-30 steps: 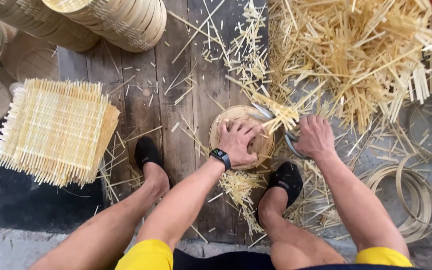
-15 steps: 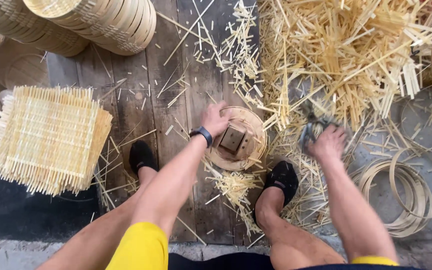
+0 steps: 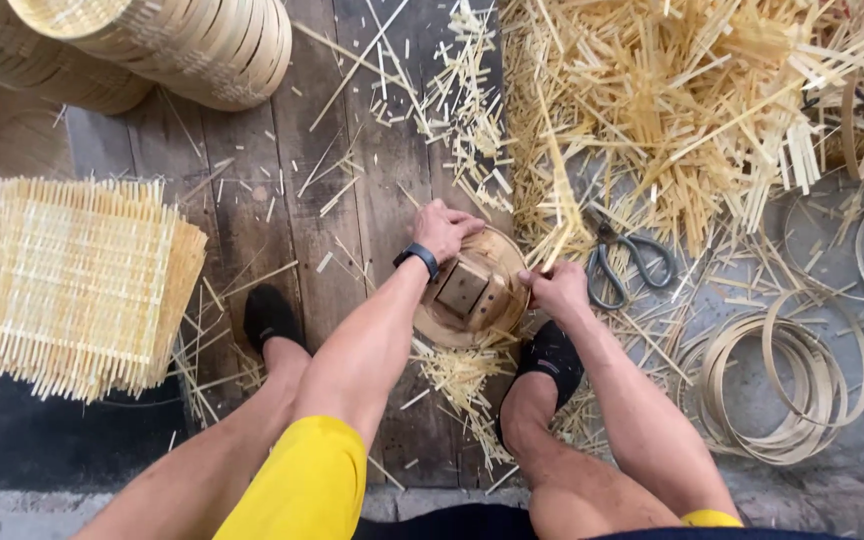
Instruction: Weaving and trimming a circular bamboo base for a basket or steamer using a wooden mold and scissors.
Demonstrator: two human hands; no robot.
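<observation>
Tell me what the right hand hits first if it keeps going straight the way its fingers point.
The right hand points up and away from the body, so it would probably meet the pile of bamboo strips first; the scissors lie just to its right.

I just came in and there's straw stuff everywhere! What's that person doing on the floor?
A person sits on a wooden floor with a round bamboo frame between their feet. The left hand grips its far edge and the right hand holds its right side; a small wooden block sits in the middle. Scissors lie beside a big pile of bamboo strips. A stack of woven mats sits to the left, and thin hoops to the right.
</observation>
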